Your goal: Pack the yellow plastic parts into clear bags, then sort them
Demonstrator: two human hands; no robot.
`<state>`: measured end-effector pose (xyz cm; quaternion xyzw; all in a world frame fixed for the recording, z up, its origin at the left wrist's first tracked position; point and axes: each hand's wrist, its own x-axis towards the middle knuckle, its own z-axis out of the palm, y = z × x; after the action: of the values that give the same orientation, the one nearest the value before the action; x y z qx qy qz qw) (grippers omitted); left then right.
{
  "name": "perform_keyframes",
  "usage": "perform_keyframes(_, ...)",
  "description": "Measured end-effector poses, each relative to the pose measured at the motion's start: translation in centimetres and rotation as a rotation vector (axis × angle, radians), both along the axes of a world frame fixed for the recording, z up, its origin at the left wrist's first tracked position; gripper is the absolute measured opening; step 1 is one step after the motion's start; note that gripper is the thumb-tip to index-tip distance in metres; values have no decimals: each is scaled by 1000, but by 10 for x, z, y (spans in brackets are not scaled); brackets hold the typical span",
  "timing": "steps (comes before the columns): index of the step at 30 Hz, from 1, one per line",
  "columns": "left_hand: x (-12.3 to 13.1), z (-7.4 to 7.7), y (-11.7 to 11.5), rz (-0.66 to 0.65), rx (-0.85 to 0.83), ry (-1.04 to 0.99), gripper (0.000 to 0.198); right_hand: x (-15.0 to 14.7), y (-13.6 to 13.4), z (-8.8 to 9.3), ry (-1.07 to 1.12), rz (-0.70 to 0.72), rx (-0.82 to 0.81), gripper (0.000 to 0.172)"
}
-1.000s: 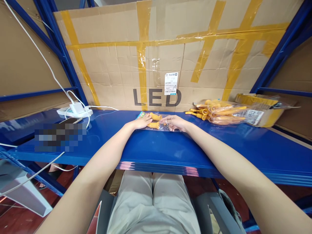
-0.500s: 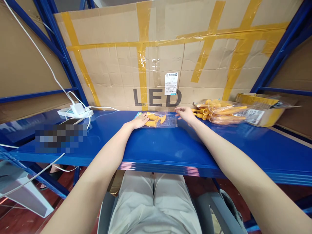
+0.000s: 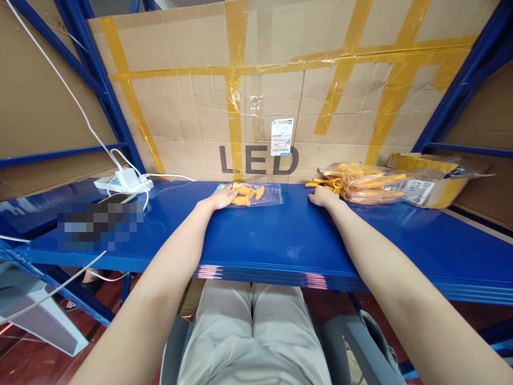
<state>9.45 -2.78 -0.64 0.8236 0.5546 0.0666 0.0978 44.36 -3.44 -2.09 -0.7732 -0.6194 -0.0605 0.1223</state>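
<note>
My left hand (image 3: 224,198) lies with fingers stretched out over the left end of a clear plastic bag (image 3: 274,195). Inside that bag are several orange-yellow plastic pieces (image 3: 242,199), short and flared, and a bit of colourful print shows by my fingers. On the right, my right hand (image 3: 324,197) is low at the shelf surface with its fingers curled in. It is right beside loose orange plastic pieces (image 3: 334,183) at the mouth of a bigger clear bag (image 3: 372,184) full of similar pieces. Whatever is between its fingertips is hidden.
A cardboard box (image 3: 435,184) with yellow tape stands behind the big bag at the right. At the left are a white power strip (image 3: 140,186) with a plug and cables, and a blurred dark phone-like object (image 3: 100,222). Taped cardboard (image 3: 180,123) backs the blue shelf (image 3: 256,235).
My right hand has moved right, away from the small bag to the loose orange pieces, and its fingers have curled. My left hand and the small bag have shifted slightly left.
</note>
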Motion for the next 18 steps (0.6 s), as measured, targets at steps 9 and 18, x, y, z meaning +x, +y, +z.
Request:
perform_keyframes(9, -1, 0, 0, -4, 0, 9, 69, -5, -16, 10, 28, -128, 145, 45)
perform_keyframes(18, -2, -1, 1, 8, -11, 2, 72, 0, -11, 4, -174, -167, -25, 50)
